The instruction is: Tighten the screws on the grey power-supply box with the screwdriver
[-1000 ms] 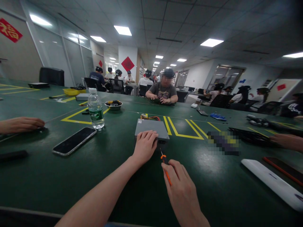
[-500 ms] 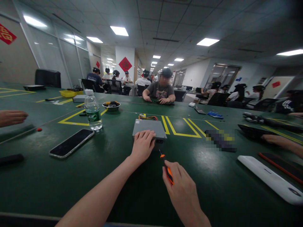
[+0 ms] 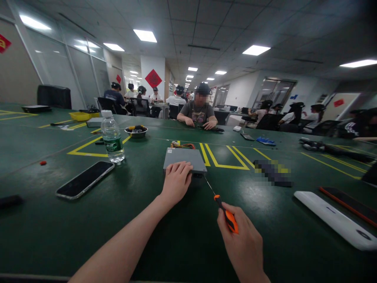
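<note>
A grey metal computer power supply (image 3: 183, 155) lies on the green table in front of me, with a bundle of coloured cables (image 3: 183, 146) at its far side. My left hand (image 3: 176, 181) grips it from above, fingers laid over the top near the front edge. My right hand (image 3: 246, 237) is closed round the orange and black handle of a screwdriver (image 3: 231, 220). Its thin shaft points up and left, the tip at the front right corner of the power supply. Whether the tip touches the metal, I cannot tell.
Left of the power supply are a water bottle (image 3: 112, 141), a phone (image 3: 85, 180) and a metal bowl (image 3: 136, 131) of tools. On the right lie a white elongated object (image 3: 332, 218) and a blurred-out dark item (image 3: 272, 173). Across the table a person (image 3: 200, 112) works.
My right hand and the screwdriver have moved right, and more of the shaft shows. My left hand stays on the power supply. Neighbours' hands at both sides have left the view.
</note>
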